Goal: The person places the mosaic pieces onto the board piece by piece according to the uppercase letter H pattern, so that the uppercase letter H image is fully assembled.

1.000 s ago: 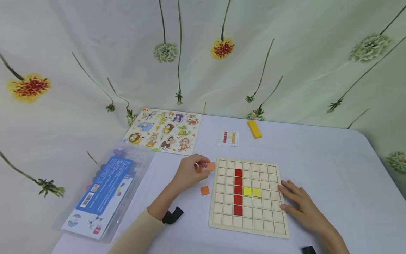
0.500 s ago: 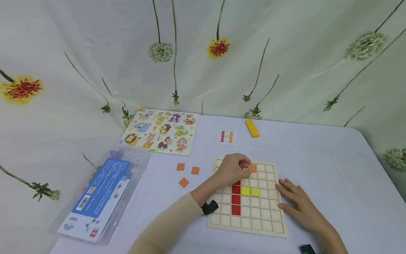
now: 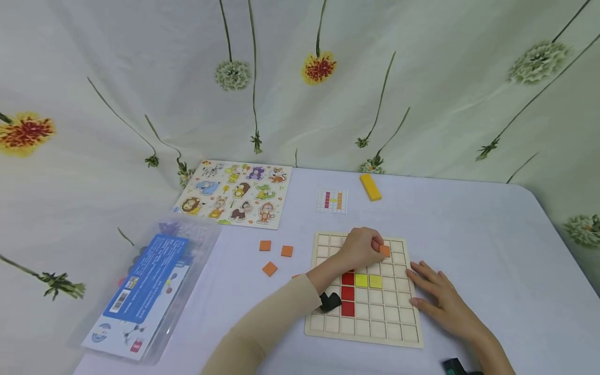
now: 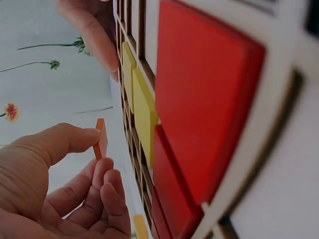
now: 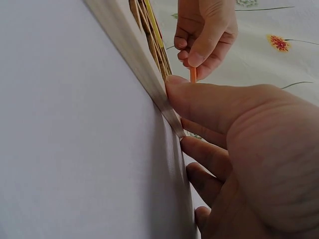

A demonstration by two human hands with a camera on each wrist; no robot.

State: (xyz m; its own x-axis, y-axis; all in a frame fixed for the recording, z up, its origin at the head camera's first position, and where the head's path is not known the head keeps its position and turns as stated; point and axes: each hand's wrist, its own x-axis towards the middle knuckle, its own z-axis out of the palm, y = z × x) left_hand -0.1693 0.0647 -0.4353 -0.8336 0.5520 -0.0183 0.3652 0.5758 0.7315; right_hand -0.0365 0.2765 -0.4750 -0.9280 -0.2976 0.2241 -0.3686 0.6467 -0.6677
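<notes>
My left hand (image 3: 360, 250) pinches an orange square tile (image 3: 385, 251) between thumb and fingers, over the upper right part of a wooden grid board (image 3: 392, 315). In the left wrist view the tile (image 4: 100, 139) stands on edge, apart from the grid. A column of red tiles (image 3: 348, 294) sits in the board, its upper end hidden by the left hand and forearm. Two yellow tiles (image 3: 368, 281) lie in cells to its right. My right hand (image 3: 442, 299) touches the board's right edge; the right wrist view shows the thumb (image 5: 199, 99) against the rim.
Loose orange tiles (image 3: 269, 269) lie left of the board, one partly behind the sleeve. Behind stand a small pattern card (image 3: 331, 201) and a yellow block (image 3: 371, 187). An animal puzzle board (image 3: 229, 208) and a clear plastic case (image 3: 145, 291) occupy the left.
My left hand has carried the orange tile rightward from beside the board to its upper right cells. Other orange tiles stayed on the table. The right hand keeps its place.
</notes>
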